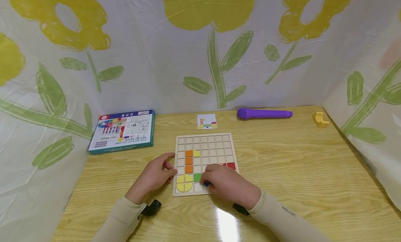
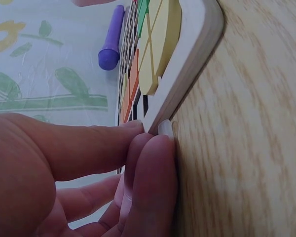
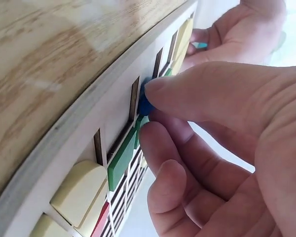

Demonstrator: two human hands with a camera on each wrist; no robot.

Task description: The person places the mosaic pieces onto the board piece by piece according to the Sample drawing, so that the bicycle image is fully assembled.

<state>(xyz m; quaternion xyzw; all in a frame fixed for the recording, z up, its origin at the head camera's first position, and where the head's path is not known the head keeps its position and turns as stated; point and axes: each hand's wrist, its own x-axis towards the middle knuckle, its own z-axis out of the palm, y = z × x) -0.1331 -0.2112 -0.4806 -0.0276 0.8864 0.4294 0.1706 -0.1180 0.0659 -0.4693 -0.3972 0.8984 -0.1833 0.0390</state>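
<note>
A square wooden grid board (image 1: 203, 135) lies on the table. My left hand (image 1: 158, 172) holds its left edge, thumb on the rim and fingertips against the side. Over the board's lower part, my right hand (image 1: 227, 184) pinches a small blue piece (image 3: 146, 101) between thumb and fingers, close at the cells beside green pieces (image 3: 122, 165). Several yellow quarter-round pieces (image 1: 184, 183) form a circle in the lower left corner, with orange squares (image 1: 189, 161) in a column above. One yellow quarter piece (image 1: 196, 153) sits beside the top orange square. Red pieces (image 1: 231, 166) lie at right, partly hidden.
Behind the board lies a small pattern card (image 1: 206, 121) with a printed coloured grid. A purple microphone-shaped object (image 1: 264, 114) lies at the back, and a yellow holder (image 1: 320, 119) stands far right. At left is a flat toy box (image 1: 122, 132).
</note>
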